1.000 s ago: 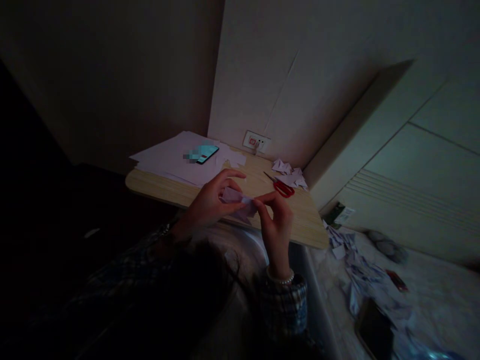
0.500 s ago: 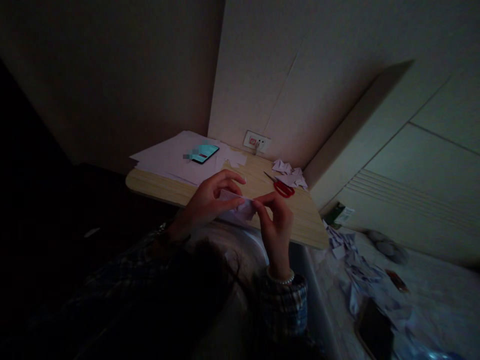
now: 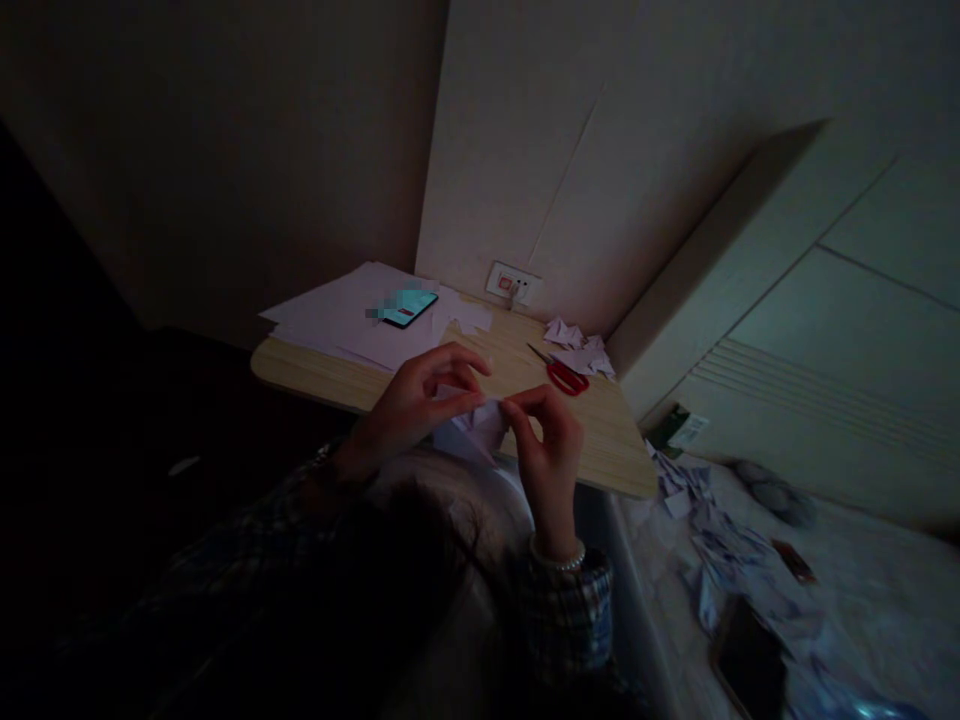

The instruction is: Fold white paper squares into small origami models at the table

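Your L hand has the folded paper pinched b/w thumb & fingers, other fingers curled above it, not flat. Your R hand grips the paper's R end w/ thumb & index, so both hands are closed on the same pc. The paper is held up in front of you, over the near edge of the surface; the exact folds are too dim to tell.

Far L on the surface: a stack of lg. sheets w/ a phone on top, screen lit, part blurred. Small paper scraps lie just R of it. Beyond your R hand are the scissors, red handles twd. you, next to some folded pcs at the back R. A wall socket is above the back edge.

On the bed to your R: a long heap of paper pcs & a dark device near the bottom. Your R wrist has a beaded bracelet, plaid sleeve below.
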The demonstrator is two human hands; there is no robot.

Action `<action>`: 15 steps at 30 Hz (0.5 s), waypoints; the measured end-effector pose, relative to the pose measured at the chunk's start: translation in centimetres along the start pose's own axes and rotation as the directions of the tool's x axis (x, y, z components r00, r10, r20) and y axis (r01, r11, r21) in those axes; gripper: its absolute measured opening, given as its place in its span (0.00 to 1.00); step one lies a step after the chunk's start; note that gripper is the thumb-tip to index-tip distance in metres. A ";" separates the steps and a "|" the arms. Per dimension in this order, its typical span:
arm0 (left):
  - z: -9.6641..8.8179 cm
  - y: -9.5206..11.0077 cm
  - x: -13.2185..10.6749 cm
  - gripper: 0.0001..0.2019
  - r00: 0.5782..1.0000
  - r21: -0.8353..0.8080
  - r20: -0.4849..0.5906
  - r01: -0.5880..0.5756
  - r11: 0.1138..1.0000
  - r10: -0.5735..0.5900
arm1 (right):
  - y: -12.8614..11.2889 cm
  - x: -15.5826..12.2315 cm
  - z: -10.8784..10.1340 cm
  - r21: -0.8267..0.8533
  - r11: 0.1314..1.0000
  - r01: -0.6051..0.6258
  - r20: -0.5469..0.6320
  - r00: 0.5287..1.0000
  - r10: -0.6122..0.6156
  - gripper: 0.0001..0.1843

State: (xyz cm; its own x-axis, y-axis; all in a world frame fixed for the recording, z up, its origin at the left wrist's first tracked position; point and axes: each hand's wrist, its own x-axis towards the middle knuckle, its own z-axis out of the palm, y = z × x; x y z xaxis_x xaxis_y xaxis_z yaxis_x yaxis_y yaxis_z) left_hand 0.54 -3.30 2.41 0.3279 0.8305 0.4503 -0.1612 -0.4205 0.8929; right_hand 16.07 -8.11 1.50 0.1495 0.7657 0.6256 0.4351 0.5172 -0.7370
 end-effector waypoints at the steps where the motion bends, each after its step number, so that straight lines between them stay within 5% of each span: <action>1: 0.0 -0.1 0.0 0.17 1.000 -0.004 0.009 0.014 1.000 -0.014 | 0.1 0.0 0.0 0.010 1.000 -0.009 -0.014 1.000 0.009 0.08; 8: -0.1 -1.6 0.3 0.39 0.981 -0.159 0.043 0.192 0.969 -0.187 | 0.5 0.0 0.1 0.098 0.993 -0.059 -0.155 0.985 0.074 0.09; 15: 0.7 -1.7 0.3 0.40 0.976 -0.180 0.031 0.218 0.959 -0.216 | 0.0 -0.1 0.3 0.146 0.987 -0.067 -0.171 0.981 0.092 0.09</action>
State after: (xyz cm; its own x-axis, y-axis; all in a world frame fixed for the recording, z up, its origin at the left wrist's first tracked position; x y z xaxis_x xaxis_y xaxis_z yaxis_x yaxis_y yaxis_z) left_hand 1.59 -2.59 1.03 0.3842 0.8898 0.2465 -0.2509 -0.1563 0.9553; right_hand 15.78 -8.06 1.35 0.3380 0.7335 0.5897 0.2896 0.5151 -0.8067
